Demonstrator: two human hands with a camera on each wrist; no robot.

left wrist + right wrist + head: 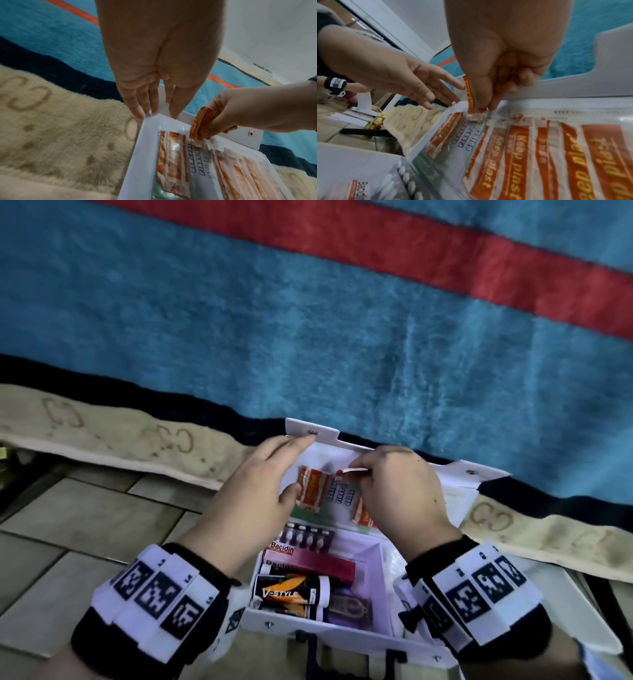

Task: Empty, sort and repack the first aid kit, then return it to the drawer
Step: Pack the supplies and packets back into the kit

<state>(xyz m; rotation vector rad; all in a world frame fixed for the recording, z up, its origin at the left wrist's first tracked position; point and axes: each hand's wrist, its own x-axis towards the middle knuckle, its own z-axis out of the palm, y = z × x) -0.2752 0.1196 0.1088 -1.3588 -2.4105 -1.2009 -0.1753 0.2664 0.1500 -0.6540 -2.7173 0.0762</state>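
Right hand (404,494), at 12 o'clock of the open first aid kit (373,631): thumb and fingertips pinch a folded orange plaster strip (201,121) by its upper end, its lower end at the mouth of the clear sleeve (489,115) on the inside of the lid (462,491). Whether the strip is going in or coming out cannot be told. Left hand (260,491), at 10 o'clock of the kit: fingers straight and relaxed, gripping nothing, fingertips (139,115) touching the lid's upper left corner, apparently to steady the lid so the sleeve stays taut while the other hand works. More orange plasters (520,155) and a printed guide card (199,166) lie flat behind the sleeve. In the box, toward 6 o'clock: a blister pack of pills (308,537), a red Bacidin carton (318,565), a black and orange bottle (291,594). The kit rests on tiled floor (68,542) against the edge of a blue, red-striped blanket (308,320); no drawer is visible. With the box well filled, either emptying has barely begun or repacking is nearly done
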